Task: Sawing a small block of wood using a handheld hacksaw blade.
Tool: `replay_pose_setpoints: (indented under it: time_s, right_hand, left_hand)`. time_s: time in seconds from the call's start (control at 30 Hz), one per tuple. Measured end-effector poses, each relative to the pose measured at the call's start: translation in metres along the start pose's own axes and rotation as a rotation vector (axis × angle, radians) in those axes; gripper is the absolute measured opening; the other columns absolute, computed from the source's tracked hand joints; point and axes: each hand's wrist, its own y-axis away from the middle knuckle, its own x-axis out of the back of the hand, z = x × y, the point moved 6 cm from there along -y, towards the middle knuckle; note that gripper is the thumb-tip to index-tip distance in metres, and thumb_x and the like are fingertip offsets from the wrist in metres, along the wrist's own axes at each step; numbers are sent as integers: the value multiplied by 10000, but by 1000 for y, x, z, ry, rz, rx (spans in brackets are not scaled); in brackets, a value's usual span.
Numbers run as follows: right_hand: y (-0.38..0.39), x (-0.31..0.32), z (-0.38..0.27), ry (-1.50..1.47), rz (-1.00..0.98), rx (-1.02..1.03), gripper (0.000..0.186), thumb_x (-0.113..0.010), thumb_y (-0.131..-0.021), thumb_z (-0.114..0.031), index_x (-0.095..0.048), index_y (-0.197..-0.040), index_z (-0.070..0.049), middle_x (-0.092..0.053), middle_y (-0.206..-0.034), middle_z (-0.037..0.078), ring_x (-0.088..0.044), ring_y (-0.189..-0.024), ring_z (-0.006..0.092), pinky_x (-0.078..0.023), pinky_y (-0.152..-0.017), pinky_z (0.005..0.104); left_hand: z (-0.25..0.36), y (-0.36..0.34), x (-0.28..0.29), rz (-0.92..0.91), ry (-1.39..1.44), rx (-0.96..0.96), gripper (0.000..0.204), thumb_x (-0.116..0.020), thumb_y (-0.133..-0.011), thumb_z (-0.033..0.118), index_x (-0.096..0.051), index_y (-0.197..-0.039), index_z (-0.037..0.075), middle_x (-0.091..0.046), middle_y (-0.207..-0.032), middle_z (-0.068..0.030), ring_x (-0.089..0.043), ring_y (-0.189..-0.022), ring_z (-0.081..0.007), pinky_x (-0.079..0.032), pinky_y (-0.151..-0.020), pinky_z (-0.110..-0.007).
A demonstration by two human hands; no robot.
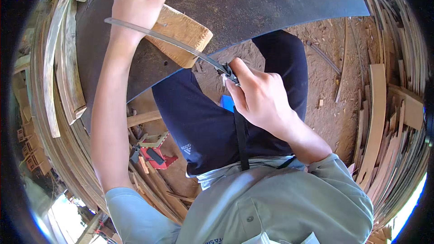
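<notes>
- The right hand [260, 88] was closed around the dark end fitting [229, 72] of a curved gray strip [172, 40], a grip probably chosen so that the long free part could reach leftward.
- That strip crossed above the wooden block [191, 29] and the left wrist; whether it touched either could not be told.
- The block lay at the tabletop's [271, 7] near edge, toward its left corner, likely for easy reach from the seated position.
- The left hand [139, 2] bent its fingers toward the thumb beyond the block; whether they pinched anything could not be told.
</notes>
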Motion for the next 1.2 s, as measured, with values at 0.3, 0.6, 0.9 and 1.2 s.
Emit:
replay_pose_setpoints:
  time_s: [0.3,0.6,0.9,1.2]
  right_hand:
    - [1,1,3,-5,-69,-29,162,-650,-1002,-173,-540,-1045,-61,-590,-660,149,-650,-596,377,-475,-526,481]
    - [4,1,5,10,-65,4,209,-641,-1018,-275,-520,-1067,-112,-657,-703,90,-678,-597,347,-530,-506,465]
    - [2,0,3,4,-92,-6,212,-643,-1016,-272,-518,-1074,-110,-658,-706,87,-678,-601,352,-534,-509,467]
    - [-4,0,1,-29,-83,13,218,-651,-1009,-268,-517,-1070,-108,-644,-690,95,-672,-596,356,-533,-508,461]
  left_hand:
    - [-7,-1,-1,-63,25,43,471,-700,-1009,483,-705,-910,22,-594,-744,25,-469,-703,-65,-374,-663,-251]
    - [-1,2,1,-48,44,34,484,-691,-1011,491,-695,-896,21,-544,-729,40,-433,-691,-54,-336,-648,-240]
    - [-1,4,3,-70,21,101,490,-685,-1010,504,-691,-878,32,-429,-681,45,-370,-658,-56,-286,-615,-255]
    - [-4,3,3,-77,34,129,483,-696,-1005,494,-694,-878,28,-448,-688,49,-388,-666,-60,-300,-621,-251]
